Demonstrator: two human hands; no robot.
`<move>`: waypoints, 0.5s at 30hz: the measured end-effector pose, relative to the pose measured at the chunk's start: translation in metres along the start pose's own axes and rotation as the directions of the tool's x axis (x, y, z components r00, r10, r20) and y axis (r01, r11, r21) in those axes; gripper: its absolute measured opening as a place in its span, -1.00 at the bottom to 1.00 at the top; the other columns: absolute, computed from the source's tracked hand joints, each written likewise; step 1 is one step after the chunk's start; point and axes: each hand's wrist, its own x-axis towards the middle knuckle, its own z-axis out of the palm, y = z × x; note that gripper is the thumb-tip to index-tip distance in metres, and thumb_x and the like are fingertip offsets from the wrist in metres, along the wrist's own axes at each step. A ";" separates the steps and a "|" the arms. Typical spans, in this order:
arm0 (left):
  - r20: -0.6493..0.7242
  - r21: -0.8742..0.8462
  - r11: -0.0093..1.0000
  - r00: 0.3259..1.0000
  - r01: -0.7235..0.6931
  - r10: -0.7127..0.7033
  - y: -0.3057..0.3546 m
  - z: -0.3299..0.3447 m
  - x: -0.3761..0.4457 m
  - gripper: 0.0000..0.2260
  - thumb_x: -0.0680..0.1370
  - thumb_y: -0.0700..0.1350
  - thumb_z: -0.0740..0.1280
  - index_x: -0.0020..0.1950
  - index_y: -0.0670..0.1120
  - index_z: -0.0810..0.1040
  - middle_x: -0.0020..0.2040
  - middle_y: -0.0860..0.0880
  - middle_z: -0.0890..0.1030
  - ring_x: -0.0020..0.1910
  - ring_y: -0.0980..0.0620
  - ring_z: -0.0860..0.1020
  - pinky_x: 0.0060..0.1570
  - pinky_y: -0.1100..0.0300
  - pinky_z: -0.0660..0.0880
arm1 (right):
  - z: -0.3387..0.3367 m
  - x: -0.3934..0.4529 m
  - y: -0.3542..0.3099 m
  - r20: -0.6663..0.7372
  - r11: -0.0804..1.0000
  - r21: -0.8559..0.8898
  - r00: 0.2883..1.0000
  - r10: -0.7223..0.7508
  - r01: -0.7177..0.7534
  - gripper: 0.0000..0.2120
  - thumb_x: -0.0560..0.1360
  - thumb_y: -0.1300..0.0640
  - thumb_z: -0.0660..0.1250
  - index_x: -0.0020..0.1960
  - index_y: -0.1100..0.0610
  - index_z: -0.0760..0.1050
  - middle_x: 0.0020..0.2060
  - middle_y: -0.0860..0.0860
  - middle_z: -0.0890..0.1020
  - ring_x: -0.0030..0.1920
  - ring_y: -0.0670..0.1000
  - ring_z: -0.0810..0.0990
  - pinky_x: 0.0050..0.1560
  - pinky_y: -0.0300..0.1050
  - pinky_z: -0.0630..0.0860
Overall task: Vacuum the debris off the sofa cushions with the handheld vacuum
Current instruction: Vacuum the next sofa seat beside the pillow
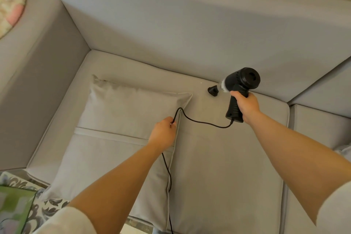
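A black handheld vacuum (239, 81) is held over the back edge of the grey seat cushion (228, 157). My right hand (246, 105) is shut on its handle. Its nozzle (213, 90) points down at the seam where the seat meets the backrest (180, 24). A few pale specks of debris (201, 82) lie near the nozzle. My left hand (164, 132) is shut on the black power cord (199, 122), which loops from the handle's base and runs down toward me.
A grey throw pillow (121, 119) lies on the left half of the seat, under my left hand. A second seat cushion (319, 125) adjoins on the right. A pastel plush toy (11, 2) sits on the armrest at top left. A patterned rug (38, 201) shows at bottom left.
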 end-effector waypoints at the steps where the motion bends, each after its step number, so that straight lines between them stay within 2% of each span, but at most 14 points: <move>1: 0.000 -0.002 1.000 1.000 0.005 -0.005 -0.001 -0.001 0.001 -0.77 0.62 -0.20 0.06 0.05 -0.24 0.48 -0.39 -0.02 0.35 -0.46 0.05 0.27 -0.46 0.21 0.23 | 0.004 -0.001 0.000 0.015 1.000 -0.009 1.000 0.001 -0.001 -0.66 0.40 0.01 0.38 0.07 0.13 0.40 -0.14 0.09 0.54 -0.15 0.10 0.55 -0.05 0.04 0.52; 7: -0.011 -0.019 1.000 1.000 0.013 -0.014 -0.006 -0.004 0.005 -0.75 0.62 -0.19 0.07 0.08 -0.28 0.49 -0.40 -0.02 0.36 -0.47 0.06 0.29 -0.47 0.23 0.25 | 0.019 -0.003 0.003 0.037 0.999 -0.036 0.999 -0.035 0.036 -0.63 0.39 0.02 0.38 0.11 0.17 0.41 -0.09 0.12 0.54 -0.10 0.13 0.55 -0.13 -0.02 0.47; 10: -0.012 -0.033 0.999 1.000 0.020 -0.021 -0.009 -0.006 0.007 -0.75 0.62 -0.18 0.08 0.09 -0.29 0.48 -0.40 -0.01 0.36 -0.47 0.06 0.29 -0.46 0.23 0.25 | 0.024 -0.001 -0.001 0.021 0.999 -0.026 0.999 -0.037 0.037 -0.59 0.39 0.02 0.38 0.16 0.18 0.40 -0.07 0.12 0.54 -0.09 0.12 0.56 -0.10 0.00 0.49; 15: -0.025 -0.047 0.998 0.999 0.029 -0.030 -0.014 -0.013 0.013 -0.75 0.63 -0.17 0.07 0.11 -0.25 0.48 -0.39 -0.01 0.37 -0.47 0.06 0.30 -0.47 0.24 0.26 | 0.035 0.009 -0.016 0.000 0.999 0.014 0.999 -0.046 0.046 -0.64 0.40 0.01 0.38 0.10 0.10 0.36 -0.10 0.06 0.53 -0.06 0.11 0.55 -0.03 0.04 0.51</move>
